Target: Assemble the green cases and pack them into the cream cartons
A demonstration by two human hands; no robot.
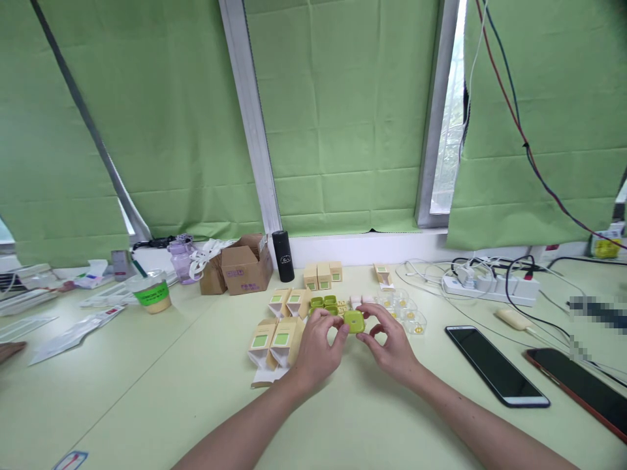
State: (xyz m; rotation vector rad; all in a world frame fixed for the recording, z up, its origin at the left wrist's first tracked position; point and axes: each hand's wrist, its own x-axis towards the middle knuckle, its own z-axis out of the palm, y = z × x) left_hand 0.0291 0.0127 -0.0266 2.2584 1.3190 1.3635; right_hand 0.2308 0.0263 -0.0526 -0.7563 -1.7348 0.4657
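Between my two hands I hold a small green square case (353, 321) with rounded corners, raised over the table. The fingers of my left hand (321, 346) pinch its left side; those of my right hand (390, 343) pinch its right side. Just behind it sit several green square trays (330, 301), small pale yellow pieces (341, 305) and pale pink pieces (361, 300). Clear plastic cups (415, 322) with yellow centres stand beyond my right hand. To the left of my left hand are open cream cardboard boxes (284, 338) with green squares on them.
More cream boxes (323, 277) stand farther back, near a black bottle (283, 256) and a brown carton (246, 267). A drink cup (151, 294) is at left. Two phones, one a black phone (497, 365), lie at right before a cabled power strip (490, 287).
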